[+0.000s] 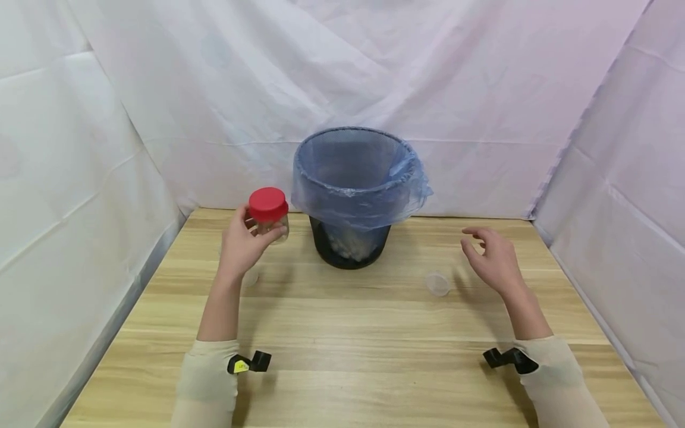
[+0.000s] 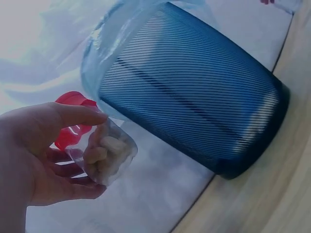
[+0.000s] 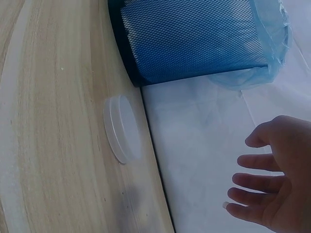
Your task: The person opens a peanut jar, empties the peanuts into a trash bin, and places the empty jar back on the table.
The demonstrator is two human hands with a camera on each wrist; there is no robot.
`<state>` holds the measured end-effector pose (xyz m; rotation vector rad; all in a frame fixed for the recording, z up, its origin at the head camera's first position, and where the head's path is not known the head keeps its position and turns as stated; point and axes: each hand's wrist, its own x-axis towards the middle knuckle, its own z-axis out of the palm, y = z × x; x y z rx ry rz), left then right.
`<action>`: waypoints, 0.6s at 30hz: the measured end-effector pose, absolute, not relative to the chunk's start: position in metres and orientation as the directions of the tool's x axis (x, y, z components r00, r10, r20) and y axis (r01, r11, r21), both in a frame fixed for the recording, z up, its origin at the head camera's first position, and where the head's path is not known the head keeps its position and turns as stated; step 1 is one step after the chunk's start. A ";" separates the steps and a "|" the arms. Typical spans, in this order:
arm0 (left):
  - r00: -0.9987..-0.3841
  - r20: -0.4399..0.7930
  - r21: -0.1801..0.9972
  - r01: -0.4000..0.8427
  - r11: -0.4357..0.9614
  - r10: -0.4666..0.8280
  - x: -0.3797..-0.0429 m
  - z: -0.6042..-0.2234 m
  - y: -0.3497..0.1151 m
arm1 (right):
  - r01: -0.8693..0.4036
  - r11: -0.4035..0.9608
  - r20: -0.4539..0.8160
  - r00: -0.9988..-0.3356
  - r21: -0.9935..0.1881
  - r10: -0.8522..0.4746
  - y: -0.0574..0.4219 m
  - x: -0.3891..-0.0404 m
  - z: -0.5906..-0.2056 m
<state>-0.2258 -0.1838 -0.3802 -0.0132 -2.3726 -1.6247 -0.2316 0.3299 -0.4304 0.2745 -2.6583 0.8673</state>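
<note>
My left hand (image 1: 242, 242) grips a clear plastic jar (image 2: 112, 150) with a red lid (image 1: 268, 203), holding it upright above the table, left of the bin. Inside the jar are several pale tan lumps (image 2: 115, 144), whose kind I cannot tell. At the right, my right hand (image 1: 493, 259) hovers with loosely bent, spread fingers and nothing in them. A shallow, translucent plastic lid (image 1: 437, 284) lies on the table to its left; the right wrist view shows the same lid (image 3: 121, 129) with its raised rim.
A black mesh wastebasket (image 1: 350, 249) with a blue bag (image 1: 364, 205) folded over its rim stands at the table's back. Light contents show low inside. Another clear round piece (image 1: 250, 277) is partly hidden by the left wrist. White cloth (image 1: 342, 71) encloses the wooden table (image 1: 342, 345).
</note>
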 end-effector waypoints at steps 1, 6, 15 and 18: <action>-0.964 0.228 0.910 0.161 0.382 -0.136 -0.224 -0.377 -0.186 | -0.279 0.797 0.367 -0.927 -0.536 -0.077 0.330 -0.232 -0.430; -0.965 0.244 0.884 0.181 0.432 -0.095 -0.213 -0.364 -0.198 | -0.265 0.800 0.358 -0.931 -0.539 -0.068 0.331 -0.231 -0.427; -0.950 0.311 0.840 0.266 0.472 -0.018 -0.197 -0.345 -0.196 | -0.268 0.794 0.369 -0.928 -0.546 -0.059 0.328 -0.230 -0.420; -0.939 0.341 0.812 0.312 0.493 0.032 -0.196 -0.343 -0.188 | -0.275 0.792 0.382 -0.922 -0.546 -0.057 0.328 -0.227 -0.419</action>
